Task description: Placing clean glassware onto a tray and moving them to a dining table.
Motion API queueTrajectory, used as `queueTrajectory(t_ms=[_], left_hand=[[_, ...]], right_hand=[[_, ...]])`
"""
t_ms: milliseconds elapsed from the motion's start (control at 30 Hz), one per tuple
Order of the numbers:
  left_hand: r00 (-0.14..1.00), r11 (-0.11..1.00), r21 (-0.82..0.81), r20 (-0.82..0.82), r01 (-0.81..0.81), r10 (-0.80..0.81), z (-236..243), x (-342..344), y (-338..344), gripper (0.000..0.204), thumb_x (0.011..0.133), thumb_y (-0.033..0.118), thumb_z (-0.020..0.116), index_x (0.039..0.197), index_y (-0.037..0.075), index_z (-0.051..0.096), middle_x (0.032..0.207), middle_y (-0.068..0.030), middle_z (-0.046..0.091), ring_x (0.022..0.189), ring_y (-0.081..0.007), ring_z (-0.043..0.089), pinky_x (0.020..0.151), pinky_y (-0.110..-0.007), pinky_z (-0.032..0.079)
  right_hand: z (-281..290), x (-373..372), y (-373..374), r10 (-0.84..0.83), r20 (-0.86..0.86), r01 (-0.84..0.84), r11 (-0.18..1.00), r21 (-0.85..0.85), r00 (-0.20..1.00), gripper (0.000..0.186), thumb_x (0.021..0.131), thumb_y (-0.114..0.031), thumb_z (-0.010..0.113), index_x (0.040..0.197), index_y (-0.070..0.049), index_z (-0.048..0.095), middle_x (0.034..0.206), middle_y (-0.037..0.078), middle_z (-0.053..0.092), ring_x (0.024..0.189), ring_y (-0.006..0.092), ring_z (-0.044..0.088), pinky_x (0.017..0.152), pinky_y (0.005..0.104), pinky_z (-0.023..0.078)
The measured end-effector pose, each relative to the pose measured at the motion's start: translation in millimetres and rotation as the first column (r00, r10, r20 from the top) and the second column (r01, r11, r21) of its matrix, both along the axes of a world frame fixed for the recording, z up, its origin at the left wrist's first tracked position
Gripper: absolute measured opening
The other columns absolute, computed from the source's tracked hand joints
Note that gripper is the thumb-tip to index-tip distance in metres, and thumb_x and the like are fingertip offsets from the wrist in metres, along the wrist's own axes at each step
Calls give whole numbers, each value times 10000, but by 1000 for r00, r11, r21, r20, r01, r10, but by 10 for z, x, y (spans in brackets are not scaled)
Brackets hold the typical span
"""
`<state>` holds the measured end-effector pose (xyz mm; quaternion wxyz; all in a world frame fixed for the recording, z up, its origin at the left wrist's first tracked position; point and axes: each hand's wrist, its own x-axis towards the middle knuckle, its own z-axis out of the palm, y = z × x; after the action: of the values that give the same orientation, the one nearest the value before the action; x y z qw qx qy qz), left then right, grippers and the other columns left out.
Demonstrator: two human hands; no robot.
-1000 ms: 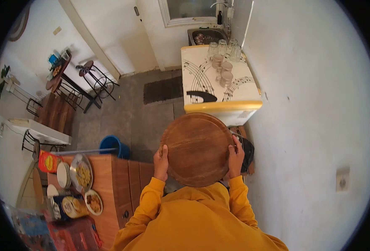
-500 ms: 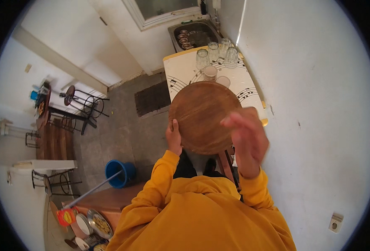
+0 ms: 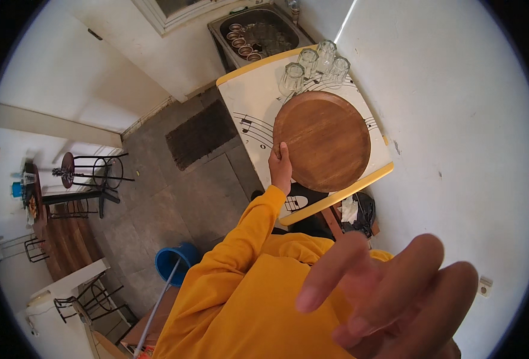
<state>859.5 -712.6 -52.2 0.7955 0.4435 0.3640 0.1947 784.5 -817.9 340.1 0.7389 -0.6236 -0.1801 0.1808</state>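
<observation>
My left hand grips the left edge of a round wooden tray that is over the white, yellow-edged tabletop with black music notation; I cannot tell whether it rests on it. Several clear glasses stand just behind the tray. The cups seen earlier are hidden beneath or behind it. My right hand is raised close to the camera, fingers apart and curled a little, with nothing visible in them.
A metal sink with cups and glassware is at the back. A dark mat, blue bucket with a pole, and stools are leftward. A black bag lies below the tabletop, beside the right wall.
The tray has moved forward and right over the tabletop in my left hand. My right hand has let go of it and come up toward the camera. The view has shifted.
</observation>
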Motion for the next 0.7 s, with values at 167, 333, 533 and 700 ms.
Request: queueTrajectory(t_ms=[167,333,533,700], left_hand=[[1000,1000,-4,-16,10,-10,-46,134,159,483,1015,378,454,1249,-41,510,1215,-113,589,1103,-174,543,970,-292,399],[998,999,22,-43,39,-38,-99,266,230,504,1008,399,461,1261,-35,507,1234,-105,582,1119,-169,536,983,-288,389],[992,995,-41,-90,86,-90,-108,372,286,601,972,474,494,1338,1,442,1335,-101,505,1216,-193,475,1039,-324,361],[985,995,-46,-146,90,-96,-244,466,289,719,936,538,527,1406,16,374,1434,-130,423,1305,-234,417,1083,-373,352]], right_hand=[[11,172,226,-69,86,84,980,-181,994,377,789,74,657,813,-84,315,823,12,395,514,227,485,665,377,514],[-37,421,239,2,102,11,991,-132,995,371,796,89,642,827,-83,315,833,11,401,529,230,501,664,377,517],[-107,635,142,43,105,-37,998,-54,994,365,805,107,624,844,-83,315,844,9,408,547,234,519,663,376,520],[-202,848,77,91,144,-91,996,-7,985,362,812,123,609,858,-82,315,854,8,414,563,237,535,662,376,523]])
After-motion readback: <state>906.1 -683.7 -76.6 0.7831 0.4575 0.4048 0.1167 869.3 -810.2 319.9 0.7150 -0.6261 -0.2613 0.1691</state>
